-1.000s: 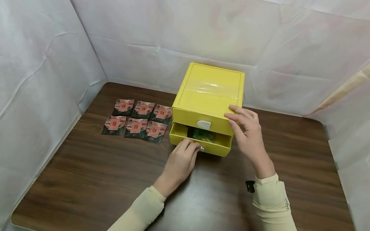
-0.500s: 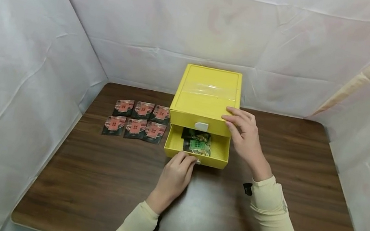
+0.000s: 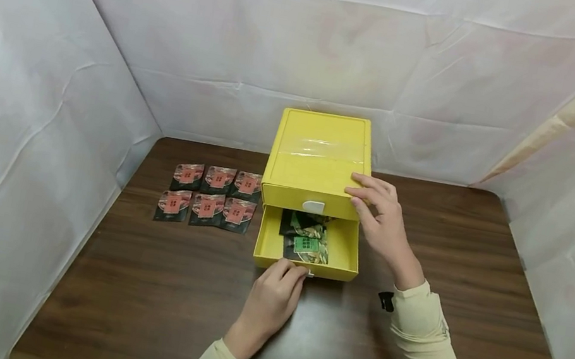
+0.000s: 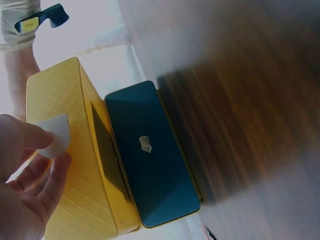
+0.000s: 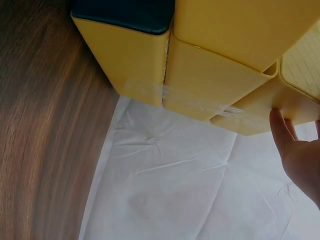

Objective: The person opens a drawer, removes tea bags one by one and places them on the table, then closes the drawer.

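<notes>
A stacked yellow drawer cabinet stands at the back of the table. Its yellow middle drawer is pulled out, showing black-and-green sachets that overlap inside. In the left wrist view, the thumb and fingers of my left hand pinch the white tab handle on that drawer's front. Fingertips of my right hand rest on the cabinet's front right top edge, fingers fairly straight. Below the pulled-out drawer, a dark teal drawer with a white tab is in.
Several black-and-red sachets lie in two rows on the wooden table, left of the cabinet. White fabric hangs behind and on both sides. Clear tape crosses the cabinet's side.
My left hand has drawn the middle drawer toward me, bringing more of the green sachets into view. My right hand stays at the cabinet's top right edge. The head view has tilted slightly.
</notes>
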Available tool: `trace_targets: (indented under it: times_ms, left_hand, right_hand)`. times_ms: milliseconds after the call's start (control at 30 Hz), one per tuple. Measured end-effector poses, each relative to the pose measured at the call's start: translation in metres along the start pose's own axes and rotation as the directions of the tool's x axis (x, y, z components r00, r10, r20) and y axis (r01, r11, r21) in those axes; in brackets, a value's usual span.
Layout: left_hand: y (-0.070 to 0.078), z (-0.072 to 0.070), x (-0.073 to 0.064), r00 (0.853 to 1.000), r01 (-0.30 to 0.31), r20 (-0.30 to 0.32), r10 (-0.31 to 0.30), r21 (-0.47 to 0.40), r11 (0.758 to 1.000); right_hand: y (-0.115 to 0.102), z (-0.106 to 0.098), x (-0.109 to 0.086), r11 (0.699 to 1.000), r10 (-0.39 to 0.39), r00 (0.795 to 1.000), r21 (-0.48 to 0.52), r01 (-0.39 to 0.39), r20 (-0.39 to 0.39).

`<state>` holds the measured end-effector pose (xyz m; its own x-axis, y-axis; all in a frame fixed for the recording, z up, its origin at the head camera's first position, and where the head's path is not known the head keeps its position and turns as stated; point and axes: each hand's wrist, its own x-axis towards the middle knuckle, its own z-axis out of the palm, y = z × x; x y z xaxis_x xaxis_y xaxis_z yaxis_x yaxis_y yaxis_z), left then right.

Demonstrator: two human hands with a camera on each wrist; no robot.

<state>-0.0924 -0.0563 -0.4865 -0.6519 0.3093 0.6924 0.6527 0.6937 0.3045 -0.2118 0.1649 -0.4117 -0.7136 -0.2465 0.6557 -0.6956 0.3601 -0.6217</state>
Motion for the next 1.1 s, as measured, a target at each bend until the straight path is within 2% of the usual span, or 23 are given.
trace_targets:
  times_ms: [100,267,433,567,700,800,867,933,967,1000,1033,1067,1100]
  left_hand:
    - [0.003,-0.002,-0.005,1.000,0.007,0.002,-0.007,-0.005,1.000]
    - [0.006,-0.006,-0.005,1.000,0.016,-0.005,-0.016,-0.006,1.000]
    - [0.011,-0.011,-0.008,0.999,0.036,0.015,-0.036,-0.016,0.999]
    - [0.014,-0.016,-0.007,0.999,0.036,0.024,-0.037,0.038,0.999]
    - [0.016,-0.026,0.007,1.000,0.009,-0.015,-0.008,0.086,0.996]
    - [0.016,-0.038,0.027,0.999,-0.018,-0.045,0.021,0.065,0.998]
    - [0.013,-0.046,0.043,0.999,-0.028,-0.016,0.029,0.064,0.998]
    - [0.008,-0.049,0.061,0.997,-0.028,0.067,0.022,0.092,0.995]
    - [0.005,-0.050,0.069,0.992,-0.028,0.129,0.012,0.120,0.992]
    - [0.002,-0.049,0.077,0.979,-0.029,0.206,-0.004,0.156,0.987]
    - [-0.002,-0.048,0.083,0.957,-0.034,0.289,-0.026,0.198,0.980]
    - [-0.005,-0.046,0.089,0.927,-0.041,0.371,-0.050,0.235,0.971]
    - [-0.009,-0.044,0.093,0.887,-0.045,0.454,-0.083,0.266,0.963]
  right_hand:
    - [-0.001,0.003,-0.002,1.000,-0.001,1.000,0.011,0.001,-0.018]
    - [-0.006,0.002,0.001,1.000,-0.011,1.000,0.001,0.011,-0.016]
    - [-0.023,0.001,0.000,1.000,0.000,1.000,0.004,0.000,-0.017]
    - [-0.037,0.001,0.002,1.000,0.002,1.000,0.011,-0.002,-0.022]
    - [-0.042,-0.002,0.005,1.000,0.000,0.999,0.011,0.001,-0.033]
    - [-0.041,-0.002,0.006,1.000,-0.006,0.999,0.011,0.007,-0.038]
    - [-0.041,-0.003,0.005,1.000,-0.011,0.999,0.012,0.011,-0.038]
    - [-0.041,-0.003,0.005,1.000,-0.011,0.999,0.014,0.011,-0.039]
    - [-0.041,-0.002,0.005,1.000,-0.010,0.999,0.015,0.010,-0.039]
    - [-0.041,-0.002,0.005,1.000,-0.007,0.999,0.016,0.008,-0.037]
    - [-0.041,-0.002,0.004,1.000,-0.003,0.999,0.016,0.004,-0.035]
    - [-0.041,-0.001,0.004,1.000,0.001,0.999,0.017,0.000,-0.032]
    - [-0.041,0.000,0.003,1.000,0.006,1.000,0.018,-0.005,-0.029]
